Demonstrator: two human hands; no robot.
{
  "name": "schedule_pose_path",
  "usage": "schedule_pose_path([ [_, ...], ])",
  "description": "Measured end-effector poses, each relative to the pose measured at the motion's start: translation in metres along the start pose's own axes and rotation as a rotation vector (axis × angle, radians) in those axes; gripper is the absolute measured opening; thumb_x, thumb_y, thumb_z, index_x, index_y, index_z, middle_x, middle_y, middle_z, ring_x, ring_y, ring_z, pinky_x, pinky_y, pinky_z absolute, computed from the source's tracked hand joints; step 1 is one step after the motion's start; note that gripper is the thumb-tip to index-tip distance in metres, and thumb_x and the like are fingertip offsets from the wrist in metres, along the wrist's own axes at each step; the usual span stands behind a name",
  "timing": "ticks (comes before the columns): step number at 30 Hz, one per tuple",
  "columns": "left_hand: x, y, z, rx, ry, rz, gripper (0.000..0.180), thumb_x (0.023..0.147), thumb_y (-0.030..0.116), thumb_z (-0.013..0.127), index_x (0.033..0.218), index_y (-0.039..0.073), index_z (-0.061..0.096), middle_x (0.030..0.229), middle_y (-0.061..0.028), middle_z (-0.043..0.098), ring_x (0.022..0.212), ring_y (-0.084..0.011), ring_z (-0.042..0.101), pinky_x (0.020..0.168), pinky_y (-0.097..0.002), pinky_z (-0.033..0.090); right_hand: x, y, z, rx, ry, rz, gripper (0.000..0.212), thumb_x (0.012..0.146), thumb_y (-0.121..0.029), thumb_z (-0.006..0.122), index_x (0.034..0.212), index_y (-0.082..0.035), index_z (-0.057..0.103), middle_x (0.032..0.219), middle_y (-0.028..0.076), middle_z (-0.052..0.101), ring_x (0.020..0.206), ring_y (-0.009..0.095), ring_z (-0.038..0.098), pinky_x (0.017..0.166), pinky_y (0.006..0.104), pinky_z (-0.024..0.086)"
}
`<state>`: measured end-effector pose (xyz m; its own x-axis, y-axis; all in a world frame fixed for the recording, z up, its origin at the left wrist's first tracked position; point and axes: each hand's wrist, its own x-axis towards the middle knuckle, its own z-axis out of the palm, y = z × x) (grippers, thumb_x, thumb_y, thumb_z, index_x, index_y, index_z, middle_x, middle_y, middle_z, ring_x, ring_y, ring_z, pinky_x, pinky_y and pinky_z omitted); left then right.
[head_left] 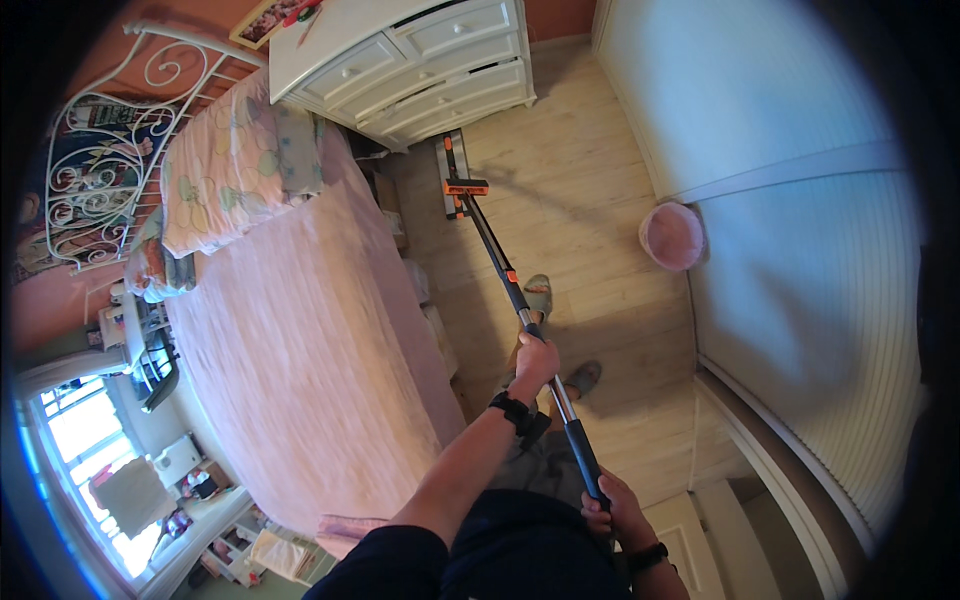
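Observation:
A flat mop (490, 235) with a black and silver pole and orange parts runs from my body to the floor. My left hand (537, 358) is wrapped round the middle of its pole. Further down the picture, my right hand (617, 505) grips the black handle at the pole's upper end. The mop's long flat head (452, 160) rests on the floor between the bed and the white dresser, with an orange-edged piece across it. Both wrists wear dark bands.
A bed with a pink sheet (300, 340) fills the left side. The white dresser (400, 75) stands ahead. A pink bin (672, 237) sits beside the pale sliding doors (790, 190) on the right. My feet in grey slippers (538, 294) stand on the light wooden floor (590, 180).

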<state>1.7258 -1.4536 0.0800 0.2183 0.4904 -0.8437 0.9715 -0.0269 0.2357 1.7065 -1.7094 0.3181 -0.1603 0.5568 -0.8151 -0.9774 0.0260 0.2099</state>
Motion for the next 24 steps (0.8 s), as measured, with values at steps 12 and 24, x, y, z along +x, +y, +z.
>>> schedule_pose_path([
  [12, -0.041, -0.019, 0.05, -0.211, -0.061, 0.043, 0.052, 0.098, 0.037, 0.059, 0.121, -0.004, 0.036, 0.102, -0.0323, 0.068, 0.093, -0.0457, 0.072, 0.073, -0.0545, 0.056, -0.061, 0.011, 0.004, -0.429, 0.271, -0.076, 0.046, 0.109, -0.026, 0.044, 0.155, -0.017, 0.041, 0.071, 0.002, 0.053, 0.049, 0.009, 0.044, 0.042, 0.0229, 0.034],
  [24, -0.024, -0.002, 0.002, -1.009, -0.264, -0.09, 0.032, 0.103, 0.03, 0.056, 0.117, 0.008, 0.038, 0.068, -0.0106, 0.052, 0.046, -0.0259, 0.055, 0.042, -0.0406, 0.05, -0.015, -0.003, 0.045, -1.052, 0.425, -0.123, 0.058, 0.104, -0.019, 0.049, 0.156, 0.0, 0.033, 0.09, 0.021, 0.066, 0.074, 0.029, 0.066, 0.073, 0.0396, 0.055],
])
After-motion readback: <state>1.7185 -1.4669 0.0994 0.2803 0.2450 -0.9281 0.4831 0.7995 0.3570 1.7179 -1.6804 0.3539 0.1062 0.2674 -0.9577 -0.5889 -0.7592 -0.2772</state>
